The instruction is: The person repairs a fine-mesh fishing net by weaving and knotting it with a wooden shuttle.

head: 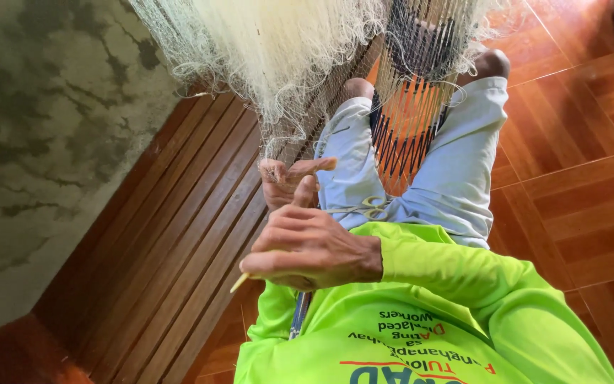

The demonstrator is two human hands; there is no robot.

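A pale, fine-meshed fishing net (264,43) hangs down from the top of the view in a thick bunch. My left hand (287,182) pinches the net's lower edge, thumb stretched out to the right. Just below it, my right hand (307,249) is closed around a thin yellowish netting needle (240,283), whose tip pokes out at the lower left; the index finger points up toward the left hand. A neon yellow-green sleeve (449,274) covers the right arm. The left forearm is hidden behind the right hand.
My legs in light grey shorts (456,171) stretch upward over a chair seat of dark and orange cords (403,135). A slatted wooden bench (179,235) runs diagonally on the left, beside a stained concrete wall (44,128). Reddish-brown floor tiles (577,185) lie on the right.
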